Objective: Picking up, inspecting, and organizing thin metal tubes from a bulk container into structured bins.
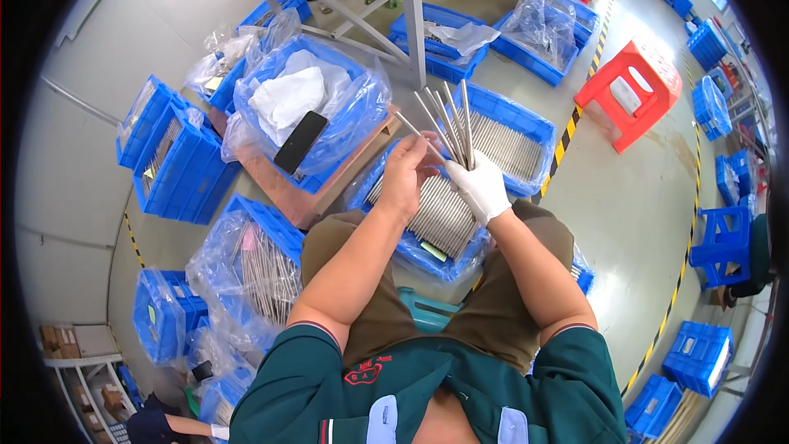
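Observation:
My right hand [481,187], in a white glove, grips a fanned bunch of thin metal rods [448,119] that point up and away from me. My bare left hand [408,174] pinches one of these rods near its lower end, just left of the bunch. Both hands hover over a blue crate [526,127] lined with clear plastic and filled with rows of the same rods. I sit with my knees on either side of the crate's near end.
A black phone [299,141] lies on a bagged blue crate at the left. More blue crates of rods [261,267] stand at my left. A red stool [631,90] and yellow-black floor tape [567,136] lie to the right. Grey table legs [413,20] rise ahead.

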### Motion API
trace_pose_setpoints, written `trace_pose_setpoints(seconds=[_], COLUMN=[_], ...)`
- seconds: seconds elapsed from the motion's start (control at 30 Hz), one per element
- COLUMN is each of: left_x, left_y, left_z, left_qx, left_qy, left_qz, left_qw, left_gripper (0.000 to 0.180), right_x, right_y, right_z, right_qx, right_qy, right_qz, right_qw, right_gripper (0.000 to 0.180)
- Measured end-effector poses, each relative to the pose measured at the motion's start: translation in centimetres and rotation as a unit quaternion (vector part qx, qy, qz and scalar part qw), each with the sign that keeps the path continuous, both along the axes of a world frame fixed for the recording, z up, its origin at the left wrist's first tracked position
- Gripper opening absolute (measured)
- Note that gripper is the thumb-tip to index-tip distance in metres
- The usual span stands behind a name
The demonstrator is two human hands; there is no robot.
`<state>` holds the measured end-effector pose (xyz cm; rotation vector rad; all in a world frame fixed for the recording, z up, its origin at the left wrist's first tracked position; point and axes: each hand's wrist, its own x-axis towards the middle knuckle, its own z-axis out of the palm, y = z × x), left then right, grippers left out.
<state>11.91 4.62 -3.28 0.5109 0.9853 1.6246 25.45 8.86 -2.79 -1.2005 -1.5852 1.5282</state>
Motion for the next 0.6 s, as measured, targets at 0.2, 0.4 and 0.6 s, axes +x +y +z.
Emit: trace_pose_setpoints(seconds=[0.2,0.4,0.6], left_x=[0.1,2.8,1.2], left_y=[0.0,-0.4,0.2], left_z=[-1.1,-2.1,-0.6], left_qx=[-0.019,-0.005,-0.014], left_qy=[0.024,0.046,0.191], left_qz=[-0.001,0.006,0.031], left_qw=[1.000,0.999,0.981], left_gripper=[0.021,0.022,0.022], right_x=[-0.1,-0.8,-0.4], right_y=[-0.1,0.0,2.1], right_z=[0.3,0.2,-0.4], right_qx=[0.017,-0.088,0.155], right_qy=[-0.016,0.125,-0.100], right_qz=[-0.011,-0.017,-0.081], right_qw=[1.000,0.988,0.980], right_gripper=[0.024,0.021,0.023])
